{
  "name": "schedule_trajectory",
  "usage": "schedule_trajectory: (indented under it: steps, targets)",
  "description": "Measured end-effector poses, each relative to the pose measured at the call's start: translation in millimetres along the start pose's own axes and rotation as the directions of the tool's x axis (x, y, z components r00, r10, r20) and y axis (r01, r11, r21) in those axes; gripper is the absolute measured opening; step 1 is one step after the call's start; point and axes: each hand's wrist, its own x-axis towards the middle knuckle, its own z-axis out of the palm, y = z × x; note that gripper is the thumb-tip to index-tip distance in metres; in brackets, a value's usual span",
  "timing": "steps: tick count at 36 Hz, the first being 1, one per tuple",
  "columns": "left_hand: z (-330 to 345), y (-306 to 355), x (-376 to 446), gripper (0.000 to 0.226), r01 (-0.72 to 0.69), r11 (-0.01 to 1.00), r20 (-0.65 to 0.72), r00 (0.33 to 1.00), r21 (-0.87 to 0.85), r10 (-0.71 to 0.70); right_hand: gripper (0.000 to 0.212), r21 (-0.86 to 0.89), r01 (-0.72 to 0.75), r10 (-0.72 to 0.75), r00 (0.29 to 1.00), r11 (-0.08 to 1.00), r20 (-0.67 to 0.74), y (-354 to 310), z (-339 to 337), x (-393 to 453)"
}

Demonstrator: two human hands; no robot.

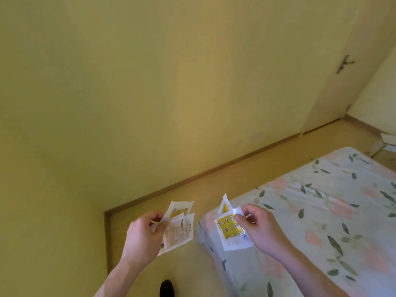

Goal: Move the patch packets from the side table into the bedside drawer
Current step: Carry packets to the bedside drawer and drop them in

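My left hand point(144, 232) grips a fan of white patch packets point(179, 228), their printed backs turned toward me. In my right hand point(260, 227), thumb and fingers pinch two more patch packets point(230, 228) with yellow patterned fronts. Both hands are held in the air above the floor, beside the corner of the bed. Neither a side table nor a drawer is in view.
A bed with a floral sheet point(321, 211) fills the lower right. A yellow wall point(150, 93) stands ahead, with a baseboard along the wooden floor point(137, 275). A closed door point(347, 67) is at far right. My dark shoe point(167, 288) shows at the bottom.
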Motion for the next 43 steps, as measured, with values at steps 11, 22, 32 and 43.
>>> schedule_trajectory:
  steps: [11,22,32,43]
  targets:
    - [-69.4,-26.9,210.4,0.021,-0.043,0.997,0.051,0.998,0.071,0.04,0.026,0.053,-0.059,0.063,0.994,0.997,-0.086,-78.0,77.1,159.5]
    - [-41.2,26.4,397.5,0.017,-0.197,0.978,0.193,0.964,0.066,0.181,0.03,0.154,-0.143,0.174,0.961,0.978,-0.213,-84.1,62.4,306.7]
    - [34.0,126.8,558.8,0.02,-0.32,0.946,0.307,0.907,0.055,0.289,0.018,0.248,-0.245,0.318,0.893,0.937,-0.32,-66.1,0.0,464.4]
    - [151.7,265.0,719.4,0.02,-0.498,0.866,0.511,0.732,-0.049,0.451,0.022,0.309,-0.274,0.403,0.752,0.911,-0.522,-49.2,-116.1,573.6]
